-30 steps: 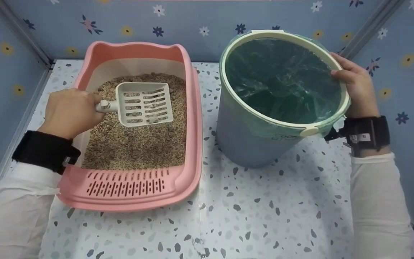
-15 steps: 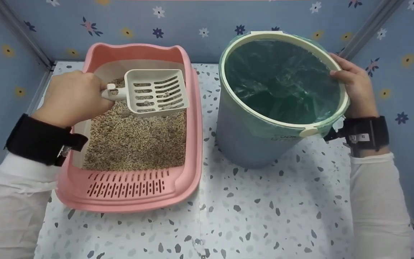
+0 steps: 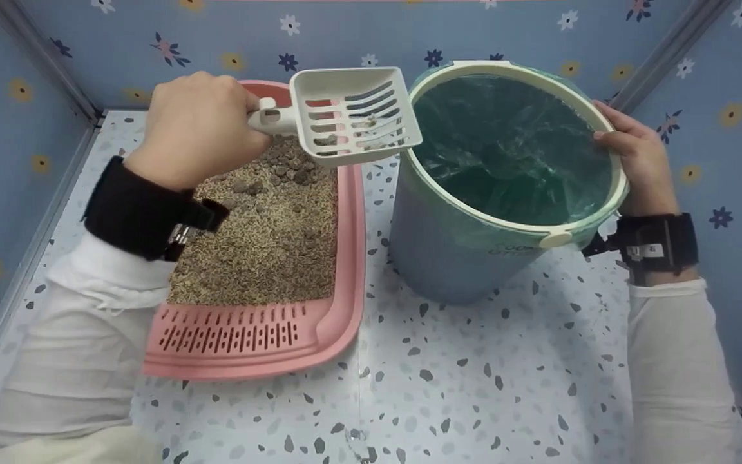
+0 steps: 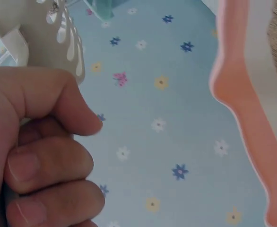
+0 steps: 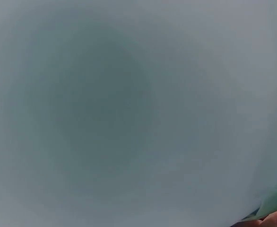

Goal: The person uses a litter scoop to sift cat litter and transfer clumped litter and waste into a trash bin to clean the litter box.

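My left hand grips the handle of a pale slotted litter scoop, fingers curled round it. A few small clumps lie on the slots. The scoop hangs above the right side of a pink litter box, and its tip overlaps the left rim of a bin in the head view. Brown granular litter fills the box, with dark clumps toward the back. My right hand holds the bin's right rim, thumb inside and fingers outside, and the bin leans. Its wall fills the right wrist view.
A green plastic liner lines the bin, folded over its cream rim. Both containers stand on a speckled white table. Blue flowered panels enclose the back and sides. In the left wrist view, the box's pink edge runs along the right.
My left hand has lifted the scoop up and to the right, from over the litter to the bin's left rim. My right hand and the bin stay nearly still.
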Available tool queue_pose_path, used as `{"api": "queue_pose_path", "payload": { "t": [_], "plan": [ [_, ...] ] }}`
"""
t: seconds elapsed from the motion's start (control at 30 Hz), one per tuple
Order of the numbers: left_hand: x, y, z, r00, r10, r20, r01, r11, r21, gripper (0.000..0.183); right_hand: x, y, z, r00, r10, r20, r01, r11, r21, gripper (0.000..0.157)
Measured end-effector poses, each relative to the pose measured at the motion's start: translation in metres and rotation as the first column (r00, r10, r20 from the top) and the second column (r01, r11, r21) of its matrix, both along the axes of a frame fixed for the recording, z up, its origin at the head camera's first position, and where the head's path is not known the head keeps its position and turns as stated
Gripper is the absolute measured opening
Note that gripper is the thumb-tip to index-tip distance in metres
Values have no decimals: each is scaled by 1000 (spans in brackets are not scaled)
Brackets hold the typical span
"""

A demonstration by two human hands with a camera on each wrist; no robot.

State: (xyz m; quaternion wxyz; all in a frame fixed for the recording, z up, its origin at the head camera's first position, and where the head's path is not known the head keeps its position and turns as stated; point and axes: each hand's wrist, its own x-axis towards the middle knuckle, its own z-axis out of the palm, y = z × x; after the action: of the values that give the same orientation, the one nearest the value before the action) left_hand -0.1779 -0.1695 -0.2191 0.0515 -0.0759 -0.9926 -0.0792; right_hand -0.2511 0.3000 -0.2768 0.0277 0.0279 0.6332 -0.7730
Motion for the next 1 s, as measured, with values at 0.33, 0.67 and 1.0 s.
{"api": "queue_pose_path", "payload": {
  "t": [0.33,0.67,1.0],
  "plan": [
    [-10,68,9,993,97,-62,-98,995,-20,19,0,4,1,1000,-2,14,2,1000,-13,51],
    [-9,122,-14,837,-6,-547,-67,991,-113,32,1,5,1,1000,-18,-7,18,1000,-1,52],
    [-24,119,-41,253,-252,-934,-172,938,-300,30,2,4,1,999,-5,-31,7,998,56,51]
  ]
}}
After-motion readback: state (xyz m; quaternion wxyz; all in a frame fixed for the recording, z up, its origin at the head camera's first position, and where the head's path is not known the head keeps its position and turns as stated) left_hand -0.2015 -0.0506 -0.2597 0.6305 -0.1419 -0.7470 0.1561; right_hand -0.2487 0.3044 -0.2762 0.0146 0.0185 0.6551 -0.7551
